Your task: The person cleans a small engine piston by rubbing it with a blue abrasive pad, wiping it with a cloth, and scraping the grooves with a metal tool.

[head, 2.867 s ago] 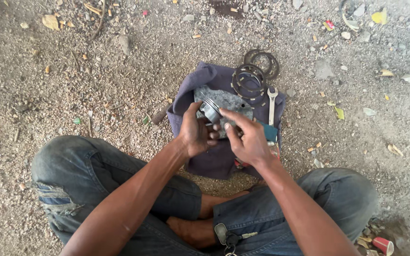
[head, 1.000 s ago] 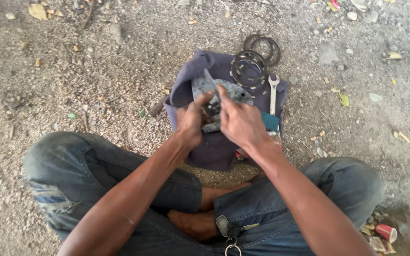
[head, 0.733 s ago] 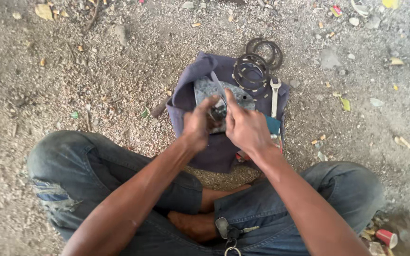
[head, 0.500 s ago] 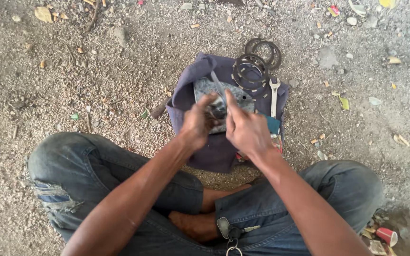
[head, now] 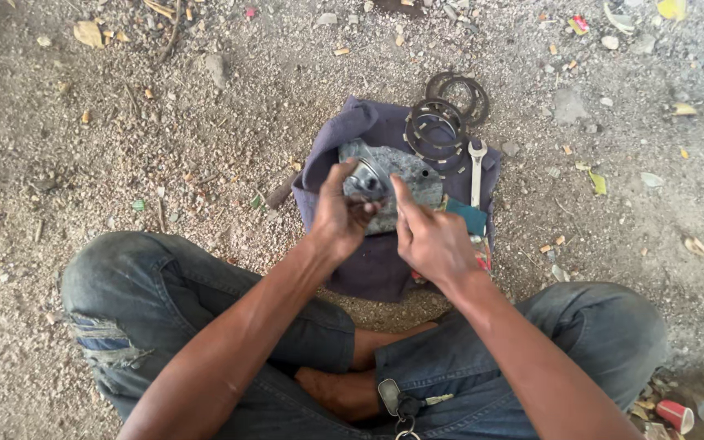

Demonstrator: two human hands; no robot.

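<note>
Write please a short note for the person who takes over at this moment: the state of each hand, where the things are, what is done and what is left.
Left hand: fingers curled on the round part of the grey metal casting, gripping it.
Right hand: index finger stretched onto the casting, nothing visibly held.
Casting lies on the purple cloth on the gravel, in front of the crossed legs.
Stack of dark rings sits at the cloth's far right corner; a silver spanner lies just below them, untouched.
Done: parts laid out on the cloth.
Left: the rings are still apart from the casting; how far the work on the casting has got, I cannot tell.
</note>
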